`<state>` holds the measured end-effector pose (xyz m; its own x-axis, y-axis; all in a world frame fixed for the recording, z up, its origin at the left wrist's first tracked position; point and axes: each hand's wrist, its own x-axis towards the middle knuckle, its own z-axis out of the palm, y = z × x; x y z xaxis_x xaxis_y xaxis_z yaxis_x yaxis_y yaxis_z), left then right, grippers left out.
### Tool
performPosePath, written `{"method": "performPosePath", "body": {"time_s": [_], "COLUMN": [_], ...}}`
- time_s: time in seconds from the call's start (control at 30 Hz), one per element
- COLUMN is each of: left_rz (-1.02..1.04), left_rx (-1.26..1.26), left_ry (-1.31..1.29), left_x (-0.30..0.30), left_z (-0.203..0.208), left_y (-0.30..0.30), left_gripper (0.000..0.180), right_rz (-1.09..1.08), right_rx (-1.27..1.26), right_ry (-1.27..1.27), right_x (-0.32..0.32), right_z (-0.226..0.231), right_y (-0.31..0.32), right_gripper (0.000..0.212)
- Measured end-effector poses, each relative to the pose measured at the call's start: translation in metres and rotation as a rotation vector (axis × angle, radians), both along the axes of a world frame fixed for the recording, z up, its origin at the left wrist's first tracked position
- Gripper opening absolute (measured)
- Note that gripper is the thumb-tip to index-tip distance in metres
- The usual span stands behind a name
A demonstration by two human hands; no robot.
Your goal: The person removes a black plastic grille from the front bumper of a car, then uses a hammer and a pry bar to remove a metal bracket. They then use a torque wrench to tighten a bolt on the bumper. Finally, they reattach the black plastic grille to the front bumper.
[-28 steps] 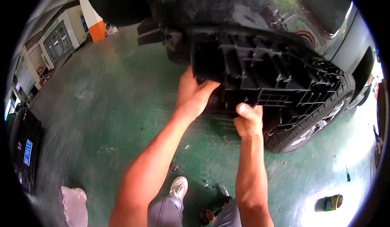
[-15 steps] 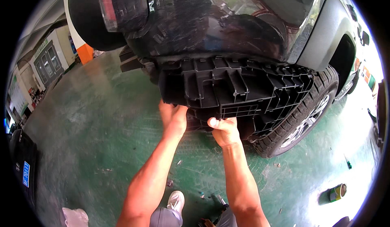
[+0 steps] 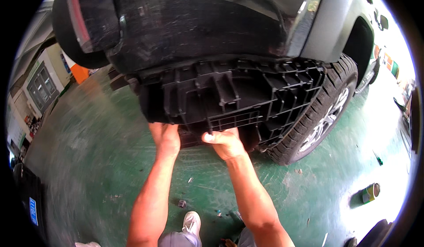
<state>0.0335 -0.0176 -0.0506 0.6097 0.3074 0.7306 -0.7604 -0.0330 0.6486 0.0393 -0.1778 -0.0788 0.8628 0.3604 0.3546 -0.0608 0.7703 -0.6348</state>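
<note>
A black ribbed plastic bumper piece (image 3: 260,94) hangs under the rear corner of a dark car, its open grid of ribs facing me. At its lower left edge my left hand (image 3: 166,138) is closed, with the fingertips hidden behind and under the plastic. Further right, my right hand (image 3: 224,142) grips the lower edge by a small barred opening. Its thumb lies across the front, pointing left, and the other fingers are hidden beneath. Both forearms reach up from the lower edge of the view.
The rear wheel (image 3: 324,119) stands just right of the plastic piece. Dark glossy bodywork (image 3: 207,26) overhangs my hands. On the green floor (image 3: 101,158) are small bits of debris and, at the right, a can (image 3: 370,193). Another dark car (image 3: 28,189) is at the far left.
The whole view has shifted, so the car, plastic piece and hands sit further left in the picture. Both hands keep about the same places on the lower edge.
</note>
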Motion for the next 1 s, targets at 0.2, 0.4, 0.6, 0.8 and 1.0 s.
{"method": "performPosePath", "body": {"time_s": [0.2, 0.4, 0.6, 0.8, 1.0], "left_rz": [-0.004, 0.182, -0.005, 0.044, -0.001], "left_rx": [0.001, 0.221, 0.079, 0.141, 0.108], "left_ry": [0.028, -0.037, 0.032, -0.046, 0.142], "left_x": [-0.002, -0.009, -0.009, -0.011, -0.013], "left_z": [0.000, 0.017, 0.021, 0.029, 0.021], "left_y": [0.015, 0.013, -0.001, 0.002, 0.005], "left_gripper": [0.046, 0.040, 0.043, 0.051, 0.048], "right_rz": [0.046, -0.057, -0.383, -0.590, -0.653], "right_rx": [0.001, 0.099, -0.108, -0.076, -0.066], "right_ry": [0.026, -0.018, -0.169, -0.115, -0.072], "right_x": [-0.004, -0.007, -0.009, -0.014, -0.015], "right_z": [0.010, 0.005, -0.018, -0.022, -0.026], "right_y": [0.006, 0.021, 0.027, 0.052, 0.054], "right_gripper": [0.076, 0.073, 0.054, 0.026, 0.031]}}
